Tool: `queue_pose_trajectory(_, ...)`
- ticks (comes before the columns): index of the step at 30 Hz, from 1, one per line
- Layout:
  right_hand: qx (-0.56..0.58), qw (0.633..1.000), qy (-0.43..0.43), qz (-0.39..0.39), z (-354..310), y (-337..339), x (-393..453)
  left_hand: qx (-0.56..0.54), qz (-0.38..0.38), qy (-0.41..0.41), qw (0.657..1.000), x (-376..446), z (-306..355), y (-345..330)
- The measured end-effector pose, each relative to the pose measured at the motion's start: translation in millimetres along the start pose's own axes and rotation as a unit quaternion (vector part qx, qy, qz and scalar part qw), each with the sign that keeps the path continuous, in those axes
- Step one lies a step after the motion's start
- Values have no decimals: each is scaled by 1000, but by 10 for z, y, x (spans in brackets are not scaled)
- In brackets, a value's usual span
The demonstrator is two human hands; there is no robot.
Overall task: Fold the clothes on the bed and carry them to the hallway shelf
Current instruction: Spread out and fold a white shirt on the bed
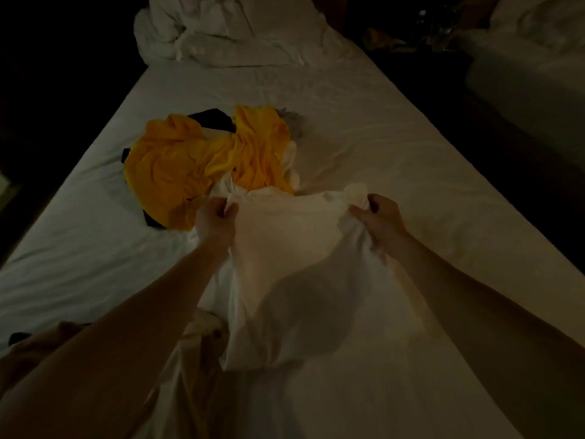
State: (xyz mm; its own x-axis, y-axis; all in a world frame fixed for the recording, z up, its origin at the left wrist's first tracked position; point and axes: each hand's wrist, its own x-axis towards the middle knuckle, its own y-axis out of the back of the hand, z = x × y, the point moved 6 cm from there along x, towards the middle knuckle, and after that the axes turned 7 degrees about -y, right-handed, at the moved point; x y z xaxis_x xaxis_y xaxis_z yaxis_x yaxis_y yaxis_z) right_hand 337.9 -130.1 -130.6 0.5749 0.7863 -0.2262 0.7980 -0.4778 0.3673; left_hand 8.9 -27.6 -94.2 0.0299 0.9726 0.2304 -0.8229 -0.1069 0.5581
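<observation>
Left hand [217, 221] and right hand [376, 217] each pinch white garment [285, 264]; dim light, far edge may snag yellow clothes [196, 163].

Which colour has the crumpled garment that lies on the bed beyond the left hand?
Bright yellow-orange: the crumpled garment shows best in the head view.

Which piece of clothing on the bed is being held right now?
The white garment, nearest the person: the left hand and right hand each pinch a top corner. The yellow garment and the black one beneath it lie untouched.
</observation>
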Motion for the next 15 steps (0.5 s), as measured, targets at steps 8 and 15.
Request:
queue_pose_trajectory(8, -215, 972, 38, 90, 84, -98, 255, 84, -40, -31, 995, 57, -119, -257)
queue_pose_trajectory(15, 28, 995, 50, 78, -289, 148, -173, 33, -18, -98, 994, -108, 242, 94)
